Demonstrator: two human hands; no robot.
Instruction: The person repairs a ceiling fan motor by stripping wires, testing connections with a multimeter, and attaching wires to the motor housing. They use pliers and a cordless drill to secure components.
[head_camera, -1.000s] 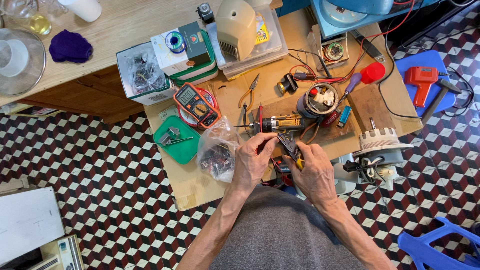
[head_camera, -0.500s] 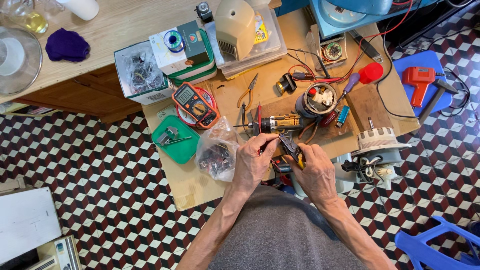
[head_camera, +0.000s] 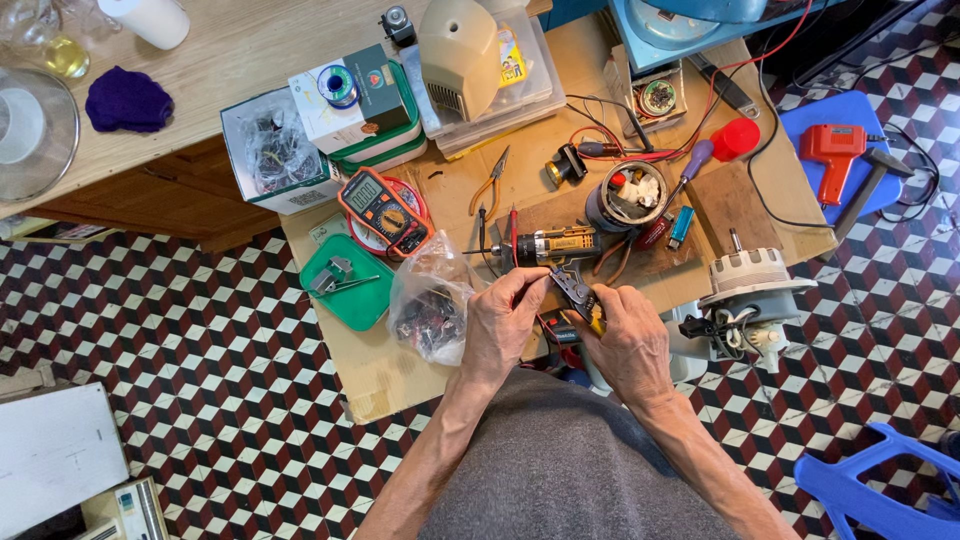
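My left hand (head_camera: 502, 322) pinches a thin wire between thumb and fingertips, just below a small black-and-yellow drill (head_camera: 553, 245) lying on the cardboard-covered bench (head_camera: 390, 375). My right hand (head_camera: 630, 342) grips a pair of pliers (head_camera: 578, 295) with yellow-tipped handles, its dark jaws pointing up-left toward the left fingers. The exact spot where jaws meet wire is too small to make out. A crumpled clear plastic bag (head_camera: 428, 300) of small parts lies just left of my left hand.
An orange multimeter (head_camera: 385, 210), green tray (head_camera: 348, 282), needle-nose pliers (head_camera: 489, 182), a round motor part (head_camera: 625, 195), screwdrivers and a white fan motor (head_camera: 748, 295) crowd the bench. A red glue gun (head_camera: 835, 152) rests on a blue stool. Checkered floor surrounds; a blue chair (head_camera: 880, 480) stands lower right.
The hands have stayed close together at the bench's front edge with only slight finger shifts; the view has drifted a little.
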